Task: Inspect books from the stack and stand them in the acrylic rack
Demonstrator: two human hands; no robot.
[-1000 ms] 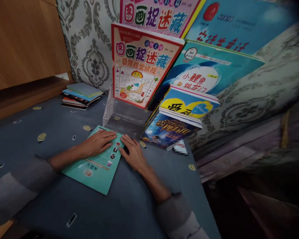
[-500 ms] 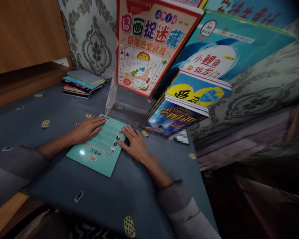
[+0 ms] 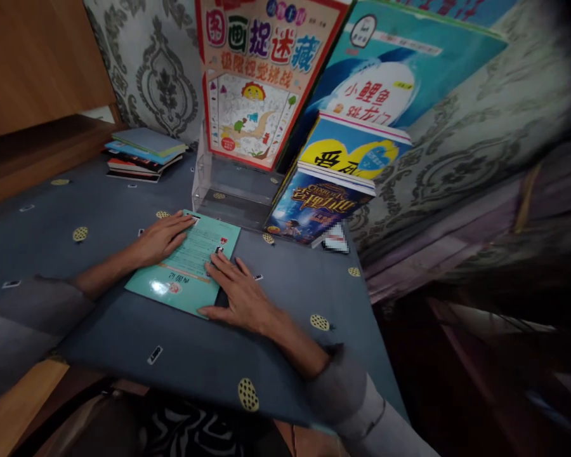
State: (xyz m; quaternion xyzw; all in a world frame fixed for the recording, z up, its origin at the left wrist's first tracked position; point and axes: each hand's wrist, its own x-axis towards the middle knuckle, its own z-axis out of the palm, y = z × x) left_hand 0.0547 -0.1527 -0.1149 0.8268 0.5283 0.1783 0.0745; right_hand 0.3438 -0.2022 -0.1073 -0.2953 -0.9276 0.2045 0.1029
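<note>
A thin green book lies flat on the table, its printed cover upside down to me. My left hand rests along its left edge with the fingers stretched toward the far corner. On the other side, my right hand touches the right edge, fingers spread and the thumb near the close corner. Neither hand grips the book. Just beyond it stands a clear acrylic rack with several upright books, among them a red-bordered picture book and a dark blue book.
A small pile of books lies at the back left beside a wooden cabinet. Behind the rack are a teal book and a yellow-and-blue book. A blue patterned cloth covers the table, whose right edge drops into shadow.
My right hand has slid toward me along the book's right edge, to its near corner. My left hand stays on the left edge. The camera view has shifted slightly.
</note>
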